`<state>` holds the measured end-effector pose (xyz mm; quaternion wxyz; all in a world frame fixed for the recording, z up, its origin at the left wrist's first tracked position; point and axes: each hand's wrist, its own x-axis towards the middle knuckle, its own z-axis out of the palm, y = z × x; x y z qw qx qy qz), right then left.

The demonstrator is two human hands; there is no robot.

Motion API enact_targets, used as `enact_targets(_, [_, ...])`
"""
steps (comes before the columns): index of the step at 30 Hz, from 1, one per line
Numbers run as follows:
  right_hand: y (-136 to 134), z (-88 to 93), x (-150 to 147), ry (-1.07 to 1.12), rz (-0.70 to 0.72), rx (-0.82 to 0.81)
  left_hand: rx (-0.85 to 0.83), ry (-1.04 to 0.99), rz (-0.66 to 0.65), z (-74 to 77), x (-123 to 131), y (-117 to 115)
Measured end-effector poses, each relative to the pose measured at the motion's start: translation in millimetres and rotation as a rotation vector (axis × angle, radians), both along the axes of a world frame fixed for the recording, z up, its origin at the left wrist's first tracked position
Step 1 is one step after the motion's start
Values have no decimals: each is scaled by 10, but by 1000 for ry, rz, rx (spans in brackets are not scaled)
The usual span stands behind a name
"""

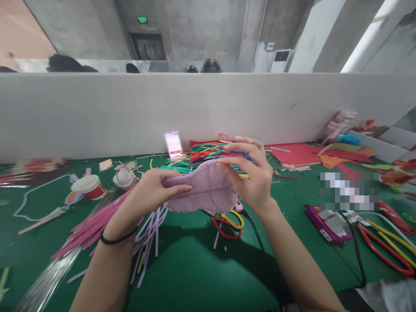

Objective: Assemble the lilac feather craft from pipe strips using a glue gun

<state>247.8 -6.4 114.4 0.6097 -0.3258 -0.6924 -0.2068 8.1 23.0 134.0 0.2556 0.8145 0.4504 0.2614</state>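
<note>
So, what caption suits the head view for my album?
Left hand and right hand hold a curved lilac piece above a green table with pink strips.

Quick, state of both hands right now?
Left hand: closed, holding the lilac piece by its left end.
Right hand: closed in a pinch, holding the same piece near its upper right edge.

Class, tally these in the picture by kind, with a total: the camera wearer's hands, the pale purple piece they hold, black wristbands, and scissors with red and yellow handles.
Hands: 2
Purple piece: 1
Wristband: 1
Scissors: 2
Total: 6
</note>
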Motion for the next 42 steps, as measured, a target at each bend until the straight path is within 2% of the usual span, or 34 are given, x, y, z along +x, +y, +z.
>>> enact_targets(9, [-59,37,117,97,48,-82,-74,-128,74,-4,-86,34])
enact_targets(17, [-98,78,145,68,256,-235,-62,-105,65,-6,-118,40])
enact_targets(21, [-113,85,117,89,238,-287,-47,-64,62,2,-140,59])
enact_targets(25, [-127,97,51,140,218,-413,53,18,27,2,-121,44])
enact_targets(30, [-107,80,10,85,352,-579,83,1,-41,6,-66,-44])
enact_targets(35, [-101,65,-25,114,403,-549,95,10,-79,9,-32,-104])
enact_targets(42, [-96,57,-40,130,427,-516,87,0,-65,15,-20,-113])
